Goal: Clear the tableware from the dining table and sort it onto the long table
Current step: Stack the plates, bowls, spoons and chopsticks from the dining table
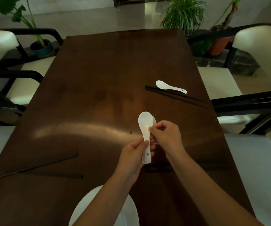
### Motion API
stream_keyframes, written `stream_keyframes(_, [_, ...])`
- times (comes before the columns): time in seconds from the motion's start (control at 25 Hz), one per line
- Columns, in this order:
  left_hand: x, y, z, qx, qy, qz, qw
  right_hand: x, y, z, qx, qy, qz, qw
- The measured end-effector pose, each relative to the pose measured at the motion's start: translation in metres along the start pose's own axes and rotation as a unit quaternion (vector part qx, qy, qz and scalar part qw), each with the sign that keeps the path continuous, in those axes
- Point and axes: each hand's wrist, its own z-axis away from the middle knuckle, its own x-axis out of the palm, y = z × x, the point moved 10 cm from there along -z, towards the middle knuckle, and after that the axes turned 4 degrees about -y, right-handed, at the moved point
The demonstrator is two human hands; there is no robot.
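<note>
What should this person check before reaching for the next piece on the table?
1. Stacked spoons gripped by the left hand: ok.
2. Right hand free to reach: not ok, it pinches the stack.
3. Loose spoon in plain sight on the table: ok.
4. Right chopsticks lying together: ok.
5. Left chopsticks lying together: not ok, spread apart.
6. How many spoons are stacked: cannot tell.

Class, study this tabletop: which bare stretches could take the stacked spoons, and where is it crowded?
Free: the far half of the table, beyond the lone spoon, and the middle left, above the left chopsticks. Crowded: the right edge, where that spoon lies beside the right chopsticks, and the near middle, with both hands on the stacked spoons above the plate.
</note>
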Motion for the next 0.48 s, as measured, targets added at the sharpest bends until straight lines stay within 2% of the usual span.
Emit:
stream_keyframes(0.2, [-0.007, 0.007, -0.012, -0.01, 0.017, 0.013, 1.0, 0.0, 0.001, -0.019, 0.001, -0.047, 0.056, 0.997])
stream_keyframes(0.32, [-0.012, 0.017, -0.024, -0.012, 0.03, 0.038, 0.999, -0.04, -0.028, -0.074, -0.076, 0.025, 0.127, 0.989])
stream_keyframes(0.4, [-0.013, 0.025, -0.032, -0.008, 0.032, 0.053, 0.998, -0.069, -0.053, -0.12, -0.126, 0.086, 0.202, 0.967])
stream_keyframes(0.48, [-0.012, 0.031, -0.041, -0.006, 0.031, 0.066, 0.997, -0.078, -0.068, -0.165, -0.154, 0.103, 0.302, 0.935])
